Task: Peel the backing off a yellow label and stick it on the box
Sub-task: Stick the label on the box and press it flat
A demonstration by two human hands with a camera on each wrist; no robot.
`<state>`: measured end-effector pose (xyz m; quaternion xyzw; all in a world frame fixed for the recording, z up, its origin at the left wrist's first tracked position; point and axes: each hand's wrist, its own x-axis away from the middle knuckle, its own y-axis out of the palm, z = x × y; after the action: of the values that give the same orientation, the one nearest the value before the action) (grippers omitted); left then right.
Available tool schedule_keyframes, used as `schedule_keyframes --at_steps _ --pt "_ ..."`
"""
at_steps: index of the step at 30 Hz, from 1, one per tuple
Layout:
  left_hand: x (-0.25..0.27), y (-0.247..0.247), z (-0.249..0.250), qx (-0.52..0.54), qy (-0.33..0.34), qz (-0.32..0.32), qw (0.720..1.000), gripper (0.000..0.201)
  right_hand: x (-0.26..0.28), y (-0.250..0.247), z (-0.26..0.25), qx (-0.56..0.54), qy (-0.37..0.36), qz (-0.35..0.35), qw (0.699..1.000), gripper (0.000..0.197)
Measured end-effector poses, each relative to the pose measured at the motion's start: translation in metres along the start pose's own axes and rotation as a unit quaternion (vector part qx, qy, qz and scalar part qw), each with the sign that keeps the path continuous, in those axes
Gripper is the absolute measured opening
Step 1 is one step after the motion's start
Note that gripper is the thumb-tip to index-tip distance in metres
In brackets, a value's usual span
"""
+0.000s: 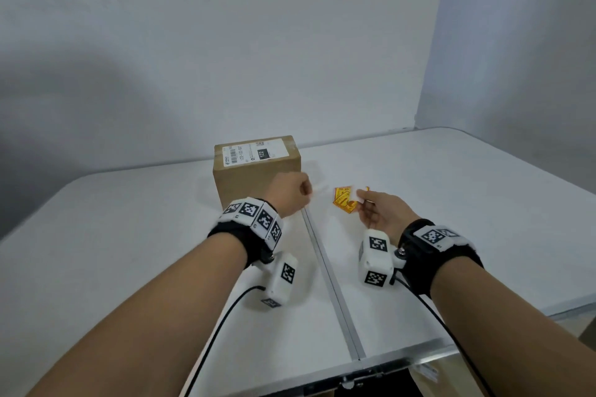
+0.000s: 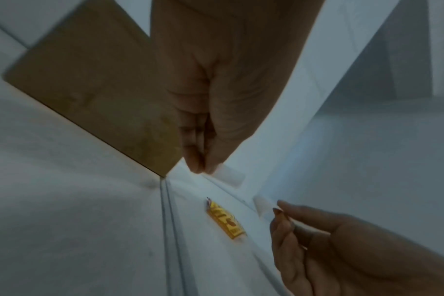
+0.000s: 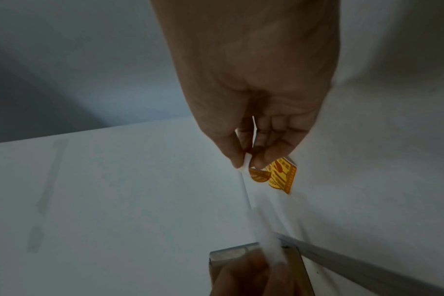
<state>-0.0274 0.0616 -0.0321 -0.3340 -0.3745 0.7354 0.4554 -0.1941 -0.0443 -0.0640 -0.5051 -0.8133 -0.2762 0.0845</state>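
Note:
A brown cardboard box (image 1: pixel 254 180) with a white shipping label on top stands at the back of the white table (image 1: pixel 129 235). My left hand (image 1: pixel 306 192) hovers just in front of its right side and pinches a small white backing strip (image 1: pixel 318 188), also seen as the backing strip (image 2: pixel 229 175) in the left wrist view. My right hand (image 1: pixel 361 200) pinches a label piece (image 1: pixel 356 194) whose white side faces me; a yellow edge (image 3: pixel 259 175) shows under the thumb. The two pieces are apart. More yellow labels (image 1: pixel 343 200) lie on the table beneath.
A metal seam (image 1: pixel 325 267) runs down the table between my arms. Black cables (image 1: pixel 222 325) trail from both wrist cameras toward the front edge. A pale wall stands close behind the box (image 2: pixel 89 90).

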Motion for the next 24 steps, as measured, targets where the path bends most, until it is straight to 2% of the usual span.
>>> schedule_keyframes --at_steps 4,8,11,15,17,20,24 --pt "-0.014 0.015 0.016 -0.058 0.022 -0.059 0.996 0.021 0.004 -0.005 -0.010 -0.004 -0.021 0.008 1.000 0.014" --pt "-0.018 0.023 0.014 -0.021 0.029 -0.012 0.999 0.009 0.006 -0.007 -0.017 -0.018 -0.038 -0.009 0.999 0.012" --pt "-0.017 0.017 0.020 0.040 0.057 0.018 0.997 0.017 0.006 -0.003 -0.018 -0.019 -0.047 -0.029 0.998 0.002" --pt "-0.008 0.005 0.028 0.059 0.108 0.004 0.992 0.027 0.012 0.008 -0.020 0.008 -0.077 -0.080 0.994 0.034" --pt "-0.003 0.003 0.027 0.042 0.134 0.027 0.990 0.028 0.016 0.016 -0.020 0.041 -0.087 -0.104 0.990 0.037" --pt "0.003 0.001 0.019 0.012 0.165 0.068 0.984 0.024 0.021 0.031 -0.019 0.057 -0.086 -0.114 0.988 0.026" --pt "0.011 -0.007 0.006 -0.010 0.145 0.090 0.985 0.015 0.026 0.049 -0.015 0.040 -0.079 -0.123 0.989 0.009"
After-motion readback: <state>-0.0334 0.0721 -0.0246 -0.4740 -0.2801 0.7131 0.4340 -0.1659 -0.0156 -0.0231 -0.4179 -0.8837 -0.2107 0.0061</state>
